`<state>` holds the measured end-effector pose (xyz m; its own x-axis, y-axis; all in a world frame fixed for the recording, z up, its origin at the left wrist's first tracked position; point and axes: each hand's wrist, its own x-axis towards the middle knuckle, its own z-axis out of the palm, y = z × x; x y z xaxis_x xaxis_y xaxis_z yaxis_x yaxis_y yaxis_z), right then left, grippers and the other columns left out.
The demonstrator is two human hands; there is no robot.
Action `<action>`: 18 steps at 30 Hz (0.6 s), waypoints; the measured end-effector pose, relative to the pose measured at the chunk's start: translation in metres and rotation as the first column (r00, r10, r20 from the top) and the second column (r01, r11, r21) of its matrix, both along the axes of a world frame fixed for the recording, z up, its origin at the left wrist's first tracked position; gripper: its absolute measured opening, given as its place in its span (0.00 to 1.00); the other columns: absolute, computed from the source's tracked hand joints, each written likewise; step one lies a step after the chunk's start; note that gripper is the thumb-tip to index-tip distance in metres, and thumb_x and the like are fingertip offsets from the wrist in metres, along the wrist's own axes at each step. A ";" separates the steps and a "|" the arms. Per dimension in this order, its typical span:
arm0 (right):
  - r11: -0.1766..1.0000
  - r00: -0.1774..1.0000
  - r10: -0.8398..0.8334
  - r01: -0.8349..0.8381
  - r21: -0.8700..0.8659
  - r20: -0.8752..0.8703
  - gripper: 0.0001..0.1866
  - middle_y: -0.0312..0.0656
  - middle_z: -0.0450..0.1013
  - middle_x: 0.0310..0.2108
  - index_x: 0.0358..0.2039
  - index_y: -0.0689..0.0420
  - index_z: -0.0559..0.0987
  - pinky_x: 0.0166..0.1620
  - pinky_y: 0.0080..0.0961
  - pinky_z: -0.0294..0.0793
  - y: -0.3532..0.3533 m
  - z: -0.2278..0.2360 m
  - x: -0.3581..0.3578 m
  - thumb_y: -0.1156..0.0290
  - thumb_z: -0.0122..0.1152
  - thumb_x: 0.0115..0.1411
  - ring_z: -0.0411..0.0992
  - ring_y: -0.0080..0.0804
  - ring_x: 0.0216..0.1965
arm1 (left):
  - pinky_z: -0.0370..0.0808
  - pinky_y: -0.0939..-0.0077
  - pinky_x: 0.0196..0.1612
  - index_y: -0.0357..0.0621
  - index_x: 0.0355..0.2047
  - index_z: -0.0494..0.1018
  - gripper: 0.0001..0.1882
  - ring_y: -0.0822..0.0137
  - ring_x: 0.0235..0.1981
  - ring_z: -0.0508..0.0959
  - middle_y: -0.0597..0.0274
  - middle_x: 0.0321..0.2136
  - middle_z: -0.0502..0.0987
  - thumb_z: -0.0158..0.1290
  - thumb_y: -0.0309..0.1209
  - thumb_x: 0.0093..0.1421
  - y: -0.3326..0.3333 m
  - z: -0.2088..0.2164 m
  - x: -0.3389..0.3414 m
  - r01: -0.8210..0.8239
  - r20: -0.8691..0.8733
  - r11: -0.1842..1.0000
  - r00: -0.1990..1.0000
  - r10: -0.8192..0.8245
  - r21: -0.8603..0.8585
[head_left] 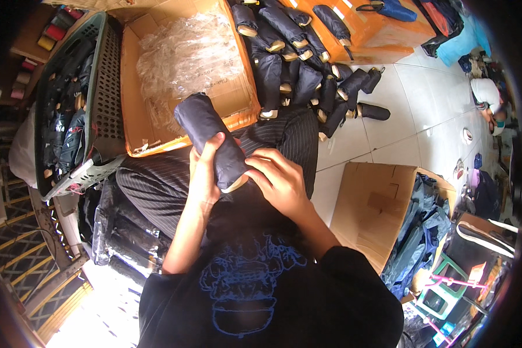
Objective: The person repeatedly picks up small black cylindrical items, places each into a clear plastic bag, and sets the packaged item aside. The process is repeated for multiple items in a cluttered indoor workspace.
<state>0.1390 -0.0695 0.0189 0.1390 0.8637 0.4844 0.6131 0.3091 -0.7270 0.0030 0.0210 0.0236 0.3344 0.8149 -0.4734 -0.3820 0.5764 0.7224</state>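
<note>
Dark navy, cloth-sleeved cylinder with a pale rounded end (210,136) lies tilted above the person's lap, its pale end nearest the body. The left hand (203,171) is wrapped around its lower half, thumb across the front. The right hand (284,182) has its thumb and fingertips drawn together at the sleeve's edge beside the pale end; whether they pinch cloth cannot be told. Beneath are black pinstriped trousers (156,188); the black T-shirt (342,296) bears a blue line drawing.

Beyond the knees, an open orange-taped cardboard carton (131,75) holds crumpled clear plastic (182,58) with small dark print. To its left, a grey-green perforated crate (108,87) holds dark bundles (72,139), some with white or red lettering. To its right, similar navy cylinders (268,81) are heaped on white floor tiles (394,139).
</note>
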 end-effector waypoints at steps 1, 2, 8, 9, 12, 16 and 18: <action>1.000 0.999 0.015 -0.015 0.011 0.045 0.13 0.45 0.74 0.34 0.36 0.63 0.79 0.36 0.29 0.77 0.003 0.002 0.003 0.81 0.66 0.47 0.77 0.37 0.33 | 0.80 0.67 0.34 0.34 0.41 0.68 0.19 0.61 0.29 0.80 0.49 0.30 0.78 0.59 0.36 0.56 0.000 0.001 0.001 -0.013 -0.024 1.000 1.000 0.013 0.012; 0.999 0.997 0.032 -0.034 0.027 0.071 0.13 0.45 0.74 0.35 0.35 0.63 0.78 0.36 0.29 0.77 0.005 0.000 0.005 0.82 0.65 0.46 0.77 0.38 0.32 | 0.80 0.68 0.34 0.35 0.41 0.68 0.20 0.61 0.29 0.80 0.49 0.30 0.78 0.59 0.36 0.56 0.000 0.002 0.002 -0.025 -0.047 0.999 0.999 0.026 0.025; 0.992 0.994 0.099 -0.103 0.077 0.051 0.14 0.48 0.73 0.35 0.35 0.64 0.78 0.34 0.28 0.77 0.003 0.000 0.011 0.86 0.61 0.45 0.76 0.39 0.31 | 0.80 0.66 0.33 0.36 0.41 0.66 0.20 0.60 0.29 0.80 0.49 0.30 0.78 0.59 0.37 0.56 0.013 -0.002 -0.002 -0.090 -0.035 0.995 0.995 0.091 0.043; 0.993 0.996 0.088 -0.087 0.074 -0.002 0.14 0.48 0.73 0.35 0.35 0.64 0.78 0.34 0.28 0.77 -0.001 0.003 0.011 0.86 0.61 0.45 0.76 0.39 0.31 | 0.80 0.65 0.33 0.36 0.42 0.66 0.21 0.58 0.28 0.80 0.49 0.30 0.77 0.58 0.37 0.56 0.015 -0.004 -0.004 -0.100 -0.018 0.995 0.995 0.100 0.030; 0.994 0.957 0.074 -0.093 -0.056 -0.281 0.18 0.48 0.71 0.42 0.47 0.64 0.72 0.37 0.25 0.75 0.007 0.013 0.005 0.81 0.58 0.54 0.74 0.31 0.37 | 0.79 0.66 0.36 0.34 0.43 0.67 0.22 0.59 0.31 0.80 0.48 0.32 0.78 0.58 0.38 0.56 0.016 -0.005 -0.012 -0.046 0.072 0.996 0.997 0.040 0.078; 0.832 0.459 0.113 -0.528 -0.168 -0.881 0.40 0.46 0.65 0.54 0.62 0.63 0.59 0.60 0.30 0.60 0.036 -0.005 -0.006 0.54 0.65 0.57 0.64 0.33 0.54 | 0.75 0.72 0.45 0.32 0.47 0.71 0.23 0.66 0.40 0.78 0.52 0.38 0.78 0.58 0.37 0.57 0.001 0.012 0.000 0.018 0.068 0.941 0.997 -0.043 0.339; 0.807 0.610 0.099 -0.511 -0.295 -0.786 0.46 0.48 0.63 0.56 0.63 0.63 0.56 0.60 0.30 0.60 0.032 -0.008 -0.018 0.49 0.67 0.54 0.62 0.34 0.57 | 0.77 0.68 0.44 0.32 0.45 0.71 0.21 0.63 0.38 0.79 0.50 0.37 0.78 0.58 0.36 0.58 0.004 0.020 0.000 0.020 0.113 0.918 0.991 -0.071 0.397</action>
<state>0.1213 -0.0376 0.0110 -0.0633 0.9928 -0.1012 -0.2240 -0.1130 -0.9680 0.0026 0.0249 0.0435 0.4102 0.9093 -0.0704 -0.4620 0.2737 0.8436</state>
